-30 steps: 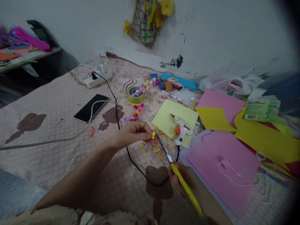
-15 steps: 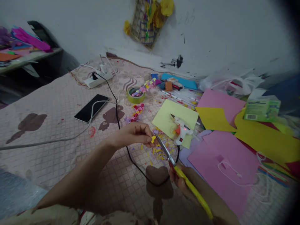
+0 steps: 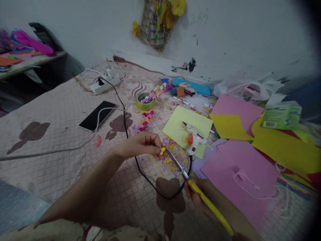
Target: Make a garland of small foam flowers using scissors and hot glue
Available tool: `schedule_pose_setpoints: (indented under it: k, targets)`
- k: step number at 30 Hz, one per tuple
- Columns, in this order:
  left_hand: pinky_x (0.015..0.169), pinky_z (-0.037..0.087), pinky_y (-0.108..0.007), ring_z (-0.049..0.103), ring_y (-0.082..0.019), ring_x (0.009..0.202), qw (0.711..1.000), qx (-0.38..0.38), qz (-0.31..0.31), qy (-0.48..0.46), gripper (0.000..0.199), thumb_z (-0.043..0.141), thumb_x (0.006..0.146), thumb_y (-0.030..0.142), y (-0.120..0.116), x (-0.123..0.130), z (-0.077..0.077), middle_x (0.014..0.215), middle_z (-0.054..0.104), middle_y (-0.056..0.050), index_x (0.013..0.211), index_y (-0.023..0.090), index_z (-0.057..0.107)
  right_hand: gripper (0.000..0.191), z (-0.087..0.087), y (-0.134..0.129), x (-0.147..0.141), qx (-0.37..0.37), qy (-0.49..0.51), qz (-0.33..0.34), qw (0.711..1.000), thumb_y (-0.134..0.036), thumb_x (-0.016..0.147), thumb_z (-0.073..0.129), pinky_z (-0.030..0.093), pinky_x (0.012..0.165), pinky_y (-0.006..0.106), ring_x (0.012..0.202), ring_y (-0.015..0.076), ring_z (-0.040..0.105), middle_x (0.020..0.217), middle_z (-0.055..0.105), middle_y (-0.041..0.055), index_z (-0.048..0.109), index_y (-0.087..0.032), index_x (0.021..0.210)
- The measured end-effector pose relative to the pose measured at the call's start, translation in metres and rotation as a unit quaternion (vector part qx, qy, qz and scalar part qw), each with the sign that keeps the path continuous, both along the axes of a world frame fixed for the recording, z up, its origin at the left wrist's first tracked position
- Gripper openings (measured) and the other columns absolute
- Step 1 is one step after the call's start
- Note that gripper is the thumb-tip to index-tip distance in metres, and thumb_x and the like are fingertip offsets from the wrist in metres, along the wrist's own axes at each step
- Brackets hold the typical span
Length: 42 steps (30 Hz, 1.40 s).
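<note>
Between thumb and fingers, my left hand (image 3: 146, 146) pinches a small yellow paper piece (image 3: 163, 151) with a rounded, petal-like outline. My right hand (image 3: 198, 190) is wrapped round the yellow handle of a pair of scissors (image 3: 184, 172). The blades point up and left, their tips right beside the yellow piece; whether they touch it I cannot tell. Under and beyond the blades lies a scatter of yellow and lilac paper scraps (image 3: 173, 160). A white glue gun (image 3: 194, 140) with a lit red light rests on a pale yellow sheet (image 3: 175, 120).
Pink paper (image 3: 240, 170) and yellow paper (image 3: 283, 147) spread on the right. A tape roll (image 3: 145, 106) holding small paper cutouts stands beyond my left hand, near a red and pink cutout pile (image 3: 146, 120). A black cord (image 3: 140, 169), a phone (image 3: 97, 115) and a power strip (image 3: 105, 86) lie left.
The scissors and my right hand have shifted slightly right and down. The yellow piece has turned a little in my left fingers, which have barely moved.
</note>
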<state>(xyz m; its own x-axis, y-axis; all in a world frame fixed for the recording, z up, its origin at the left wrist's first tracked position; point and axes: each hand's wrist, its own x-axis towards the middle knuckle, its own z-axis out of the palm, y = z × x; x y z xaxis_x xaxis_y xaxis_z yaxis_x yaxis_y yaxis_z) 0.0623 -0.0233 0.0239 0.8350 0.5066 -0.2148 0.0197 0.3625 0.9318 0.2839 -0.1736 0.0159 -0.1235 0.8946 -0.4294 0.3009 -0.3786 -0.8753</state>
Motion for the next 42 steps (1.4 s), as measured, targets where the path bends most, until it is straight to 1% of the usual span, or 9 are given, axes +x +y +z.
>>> schedule_pose_setpoints:
  k: [3,6,10,14,18,28,34,38,42]
  targets:
    - [0.065,0.054,-0.023,0.068,-0.013,0.07,1.0,0.002,-0.003,0.0,0.015,0.07,0.073,0.022,0.0,0.0,0.0,0.077,0.072,-0.007,0.074,0.011,0.06,0.023,0.001,-0.002,0.005,-0.018,0.007,0.04,0.999,-0.039,0.073,0.059,0.041,0.047,0.02,0.053,0.0118,0.048,0.058,0.054,-0.0013,0.054,-0.019,0.063]
    - [0.064,0.054,-0.022,0.068,-0.013,0.07,1.0,0.0,-0.004,0.001,0.015,0.069,0.073,0.022,0.0,0.0,-0.001,0.078,0.072,-0.007,0.074,0.011,0.059,0.021,0.002,-0.003,0.007,-0.035,0.011,0.066,0.997,-0.038,0.075,0.057,0.039,0.046,0.02,0.053,0.0116,0.046,0.058,0.054,-0.0014,0.054,-0.02,0.064]
    - [0.064,0.054,-0.022,0.068,-0.013,0.069,1.0,0.003,-0.01,-0.001,0.015,0.069,0.074,0.022,0.0,0.0,-0.001,0.079,0.072,-0.008,0.074,0.011,0.059,0.025,0.002,-0.002,0.007,-0.034,0.005,0.068,0.997,-0.04,0.076,0.056,0.037,0.045,0.02,0.05,0.0111,0.045,0.056,0.052,-0.0015,0.052,-0.02,0.062]
    - [0.064,0.054,-0.023,0.068,-0.013,0.069,1.0,0.002,-0.012,-0.001,0.014,0.068,0.074,0.021,0.0,-0.001,-0.001,0.081,0.073,-0.008,0.075,0.011,0.058,0.025,0.008,-0.001,0.007,-0.02,-0.011,0.08,0.997,-0.04,0.075,0.058,0.038,0.049,0.021,0.055,0.012,0.047,0.059,0.054,-0.0008,0.053,-0.02,0.062]
    - [0.064,0.054,-0.022,0.068,-0.013,0.069,1.0,0.003,-0.015,-0.003,0.014,0.068,0.074,0.022,0.0,-0.001,-0.001,0.081,0.073,-0.008,0.075,0.012,0.058,0.024,0.011,0.0,0.007,-0.022,-0.022,0.088,0.996,-0.04,0.075,0.059,0.037,0.048,0.021,0.054,0.0123,0.046,0.058,0.053,-0.0009,0.053,-0.02,0.063]
    - [0.064,0.054,-0.022,0.069,-0.013,0.07,1.0,0.0,-0.018,-0.006,0.014,0.068,0.075,0.021,0.0,-0.002,0.0,0.082,0.073,-0.008,0.076,0.012,0.058,0.015,-0.002,-0.003,0.012,-0.016,-0.024,0.122,0.992,-0.031,0.077,0.054,0.032,0.049,0.021,0.056,0.0119,0.048,0.064,0.056,-0.0002,0.053,-0.018,0.067]
    - [0.064,0.054,-0.022,0.068,-0.013,0.069,1.0,0.001,-0.012,-0.001,0.016,0.069,0.074,0.023,-0.001,-0.001,0.001,0.081,0.073,-0.007,0.074,0.012,0.058,0.014,0.0,-0.004,0.012,-0.035,-0.031,0.112,0.993,-0.028,0.076,0.053,0.032,0.048,0.021,0.054,0.0116,0.047,0.06,0.054,-0.0012,0.055,-0.018,0.066]
    - [0.065,0.054,-0.022,0.068,-0.013,0.072,1.0,-0.005,-0.011,-0.004,0.017,0.07,0.074,0.024,0.0,-0.002,0.001,0.081,0.072,-0.007,0.074,0.012,0.058,0.019,-0.002,-0.002,0.008,-0.028,-0.014,0.077,0.997,-0.036,0.073,0.057,0.036,0.049,0.022,0.055,0.0124,0.047,0.06,0.054,-0.0006,0.054,-0.019,0.063]
    - [0.066,0.052,-0.023,0.067,-0.012,0.07,1.0,-0.022,0.015,0.003,0.018,0.071,0.072,0.024,-0.005,0.003,0.0,0.077,0.071,-0.006,0.075,0.011,0.059,0.026,0.0,0.001,0.0,-0.011,-0.012,0.024,1.0,-0.046,0.073,0.055,0.035,0.046,0.024,0.053,0.0133,0.043,0.057,0.048,-0.0012,0.051,-0.022,0.064]
